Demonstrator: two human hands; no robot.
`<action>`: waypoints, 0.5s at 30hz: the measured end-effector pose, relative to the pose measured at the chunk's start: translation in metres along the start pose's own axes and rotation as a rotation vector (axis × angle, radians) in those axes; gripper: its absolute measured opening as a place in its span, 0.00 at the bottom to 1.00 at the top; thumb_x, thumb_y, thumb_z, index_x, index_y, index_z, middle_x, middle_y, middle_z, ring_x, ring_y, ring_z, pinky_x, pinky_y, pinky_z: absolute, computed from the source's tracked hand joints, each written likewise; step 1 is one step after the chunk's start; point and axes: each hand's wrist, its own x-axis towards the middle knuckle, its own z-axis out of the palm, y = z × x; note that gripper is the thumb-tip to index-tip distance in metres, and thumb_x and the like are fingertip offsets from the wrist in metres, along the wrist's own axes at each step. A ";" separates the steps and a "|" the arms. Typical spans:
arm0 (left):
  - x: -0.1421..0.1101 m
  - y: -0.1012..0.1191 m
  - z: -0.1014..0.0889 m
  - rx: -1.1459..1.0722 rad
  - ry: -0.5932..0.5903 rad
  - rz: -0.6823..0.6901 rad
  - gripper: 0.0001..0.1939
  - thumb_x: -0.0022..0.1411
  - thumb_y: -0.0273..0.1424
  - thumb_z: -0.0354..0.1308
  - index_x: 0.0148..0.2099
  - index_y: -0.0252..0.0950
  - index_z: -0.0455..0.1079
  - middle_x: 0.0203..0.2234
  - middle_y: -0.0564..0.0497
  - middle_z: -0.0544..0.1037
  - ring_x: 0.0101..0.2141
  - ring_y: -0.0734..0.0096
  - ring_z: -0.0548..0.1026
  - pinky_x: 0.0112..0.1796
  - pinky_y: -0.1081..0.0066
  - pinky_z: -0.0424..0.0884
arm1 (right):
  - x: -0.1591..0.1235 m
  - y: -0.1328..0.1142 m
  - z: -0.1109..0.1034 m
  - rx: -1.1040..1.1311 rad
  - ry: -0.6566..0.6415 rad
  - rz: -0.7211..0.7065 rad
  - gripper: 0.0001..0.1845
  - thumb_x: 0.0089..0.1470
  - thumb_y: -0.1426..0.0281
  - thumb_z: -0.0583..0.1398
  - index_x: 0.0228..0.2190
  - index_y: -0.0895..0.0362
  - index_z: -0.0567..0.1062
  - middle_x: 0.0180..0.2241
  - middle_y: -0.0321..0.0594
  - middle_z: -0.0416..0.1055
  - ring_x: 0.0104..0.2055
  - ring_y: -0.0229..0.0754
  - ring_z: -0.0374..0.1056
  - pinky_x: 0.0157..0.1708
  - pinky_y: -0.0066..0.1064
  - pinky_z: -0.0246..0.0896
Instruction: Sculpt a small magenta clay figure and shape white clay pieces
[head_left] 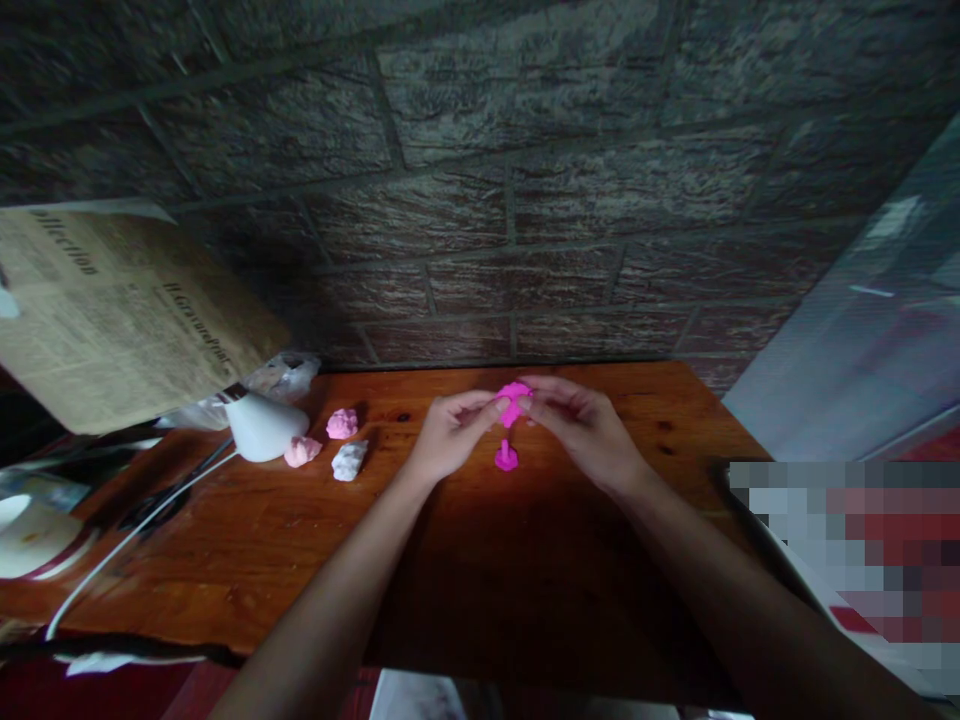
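Two hands on one piece, as I see it from my end: left hand [456,428] and right hand [586,422] both pinch the bright magenta lump [514,399] between thumbs and fingers, so it sits right between the fingertips, raised over the wooden table [645,400]. Step in hand, my read: thinning or shaping the edge by finger pressure. Next move calls for light, even pinching with both thumbs; too hard and it could tear. Lump: broad, ragged outline, wide face toward me, no clear long axis that I can make out. Just below both hands, near side, untouched: small magenta stemmed piece [507,459], wide base, short stem. Its long axis runs along the stem, which points away from me toward the hands; upright or tilted, can't tell. Well off to the left hand's outer side: two pale pink lumps [343,424], a white lump [349,461], then a white cone-shaped object [266,426].
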 end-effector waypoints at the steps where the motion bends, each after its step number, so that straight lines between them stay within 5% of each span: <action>1: 0.000 -0.001 0.000 -0.016 0.024 0.002 0.18 0.54 0.47 0.69 0.32 0.35 0.81 0.21 0.53 0.78 0.26 0.72 0.74 0.34 0.72 0.71 | 0.000 0.000 0.001 0.009 -0.008 0.012 0.18 0.46 0.61 0.72 0.41 0.51 0.83 0.41 0.40 0.83 0.44 0.44 0.79 0.50 0.38 0.72; 15: -0.004 -0.006 0.010 -0.056 0.110 0.048 0.16 0.57 0.43 0.68 0.28 0.34 0.79 0.22 0.54 0.74 0.26 0.76 0.69 0.33 0.74 0.66 | -0.001 0.006 0.002 0.023 -0.027 0.058 0.13 0.44 0.60 0.73 0.32 0.54 0.85 0.31 0.38 0.82 0.31 0.39 0.75 0.36 0.32 0.72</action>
